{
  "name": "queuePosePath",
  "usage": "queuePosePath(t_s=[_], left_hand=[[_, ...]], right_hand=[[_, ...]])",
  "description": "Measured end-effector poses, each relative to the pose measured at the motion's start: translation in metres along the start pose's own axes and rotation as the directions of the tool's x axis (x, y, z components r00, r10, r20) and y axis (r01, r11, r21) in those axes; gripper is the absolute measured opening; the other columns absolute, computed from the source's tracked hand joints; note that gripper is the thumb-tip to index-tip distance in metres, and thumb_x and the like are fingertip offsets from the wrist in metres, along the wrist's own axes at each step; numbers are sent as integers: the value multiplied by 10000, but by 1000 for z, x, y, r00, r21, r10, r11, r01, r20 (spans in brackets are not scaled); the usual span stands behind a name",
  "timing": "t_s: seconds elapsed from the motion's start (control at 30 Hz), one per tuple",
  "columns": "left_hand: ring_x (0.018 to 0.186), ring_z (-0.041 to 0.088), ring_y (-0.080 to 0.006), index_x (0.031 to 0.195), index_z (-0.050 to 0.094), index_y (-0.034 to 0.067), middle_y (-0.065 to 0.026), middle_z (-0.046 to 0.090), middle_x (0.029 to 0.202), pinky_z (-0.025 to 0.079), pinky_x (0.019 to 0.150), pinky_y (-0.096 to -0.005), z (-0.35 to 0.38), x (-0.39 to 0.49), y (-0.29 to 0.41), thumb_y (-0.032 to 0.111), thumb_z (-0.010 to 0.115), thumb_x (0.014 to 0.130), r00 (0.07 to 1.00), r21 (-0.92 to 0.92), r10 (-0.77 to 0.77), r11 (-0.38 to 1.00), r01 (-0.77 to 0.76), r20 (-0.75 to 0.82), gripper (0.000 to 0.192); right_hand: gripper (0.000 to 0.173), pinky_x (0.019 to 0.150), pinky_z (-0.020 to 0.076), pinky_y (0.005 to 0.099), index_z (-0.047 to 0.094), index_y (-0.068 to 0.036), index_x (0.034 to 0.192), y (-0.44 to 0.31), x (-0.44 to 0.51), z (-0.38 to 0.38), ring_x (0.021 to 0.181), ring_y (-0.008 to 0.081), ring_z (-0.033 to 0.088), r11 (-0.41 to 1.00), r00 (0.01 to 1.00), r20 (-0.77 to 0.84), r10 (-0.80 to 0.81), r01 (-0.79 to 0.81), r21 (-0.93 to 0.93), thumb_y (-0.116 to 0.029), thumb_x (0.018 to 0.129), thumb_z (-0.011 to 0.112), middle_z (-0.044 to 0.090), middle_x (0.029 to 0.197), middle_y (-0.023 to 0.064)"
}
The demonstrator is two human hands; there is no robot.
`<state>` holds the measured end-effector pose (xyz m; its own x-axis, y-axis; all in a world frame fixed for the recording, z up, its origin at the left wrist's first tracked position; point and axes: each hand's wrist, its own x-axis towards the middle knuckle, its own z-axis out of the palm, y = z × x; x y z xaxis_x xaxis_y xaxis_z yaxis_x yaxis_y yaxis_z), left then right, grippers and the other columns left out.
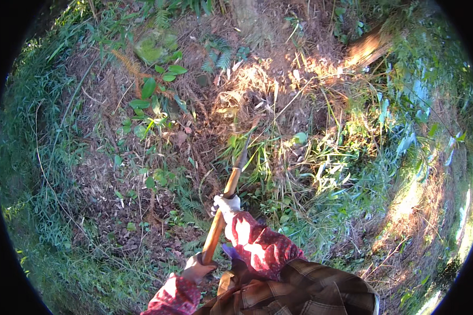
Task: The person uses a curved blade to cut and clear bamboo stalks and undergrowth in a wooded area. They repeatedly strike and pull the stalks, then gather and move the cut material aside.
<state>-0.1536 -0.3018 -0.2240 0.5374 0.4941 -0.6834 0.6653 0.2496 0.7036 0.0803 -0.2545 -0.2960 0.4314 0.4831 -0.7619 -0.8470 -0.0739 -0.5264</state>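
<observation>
A long-handled tool with a wooden handle (213, 236) and a dark, narrow metal head (242, 155) slants up from the lower middle of the view. My left hand (197, 267) is closed around the handle's lower end. Farther up the handle, my right hand (226, 204), which looks pale or gloved, grips it below the metal head. The head's tip lies over or among green grass blades (262, 157); whether it touches the soil I cannot tell. Red patterned sleeves cover both forearms.
Broad-leaved shoots (149, 88) and a mossy stone or mound (155, 47) lie at the upper left. A sunlit log or trunk base (366, 49) stands at the upper right. Dry needles, fern fronds and leaf litter cover the ground, with dense grass at the left (35, 157).
</observation>
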Motion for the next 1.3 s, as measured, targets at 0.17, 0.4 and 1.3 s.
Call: queuePosePath(t_s=[0.17,0.4,1.3], left_hand=[[687,615,-175,939,607,8,-115,648,759,496,663,-330,2,-41,29,259,787,619,995,172,72,982,-83,69,444],[708,588,-109,900,618,70,-11,629,780,488,677,-269,49,43,66,169,773,665,989,-164,-5,986,-19,-145,299],[653,559,-118,943,567,63,3,580,716,462,605,-260,5,-6,23,127,755,650,993,-71,110,992,-107,37,354]], right_hand=[[117,411,485,349,525,-28,734,-46,-59,5,457,199,544,995,992,114,57,-66,77,-33,754,640,523,572,65],[351,373,456,283,458,-18,1070,-127,-85,44,427,130,511,917,832,384,-399,355,184,-9,777,651,520,629,28],[215,408,440,291,475,-45,934,-90,-96,50,468,141,517,951,892,360,-273,195,238,20,779,609,527,644,44]])
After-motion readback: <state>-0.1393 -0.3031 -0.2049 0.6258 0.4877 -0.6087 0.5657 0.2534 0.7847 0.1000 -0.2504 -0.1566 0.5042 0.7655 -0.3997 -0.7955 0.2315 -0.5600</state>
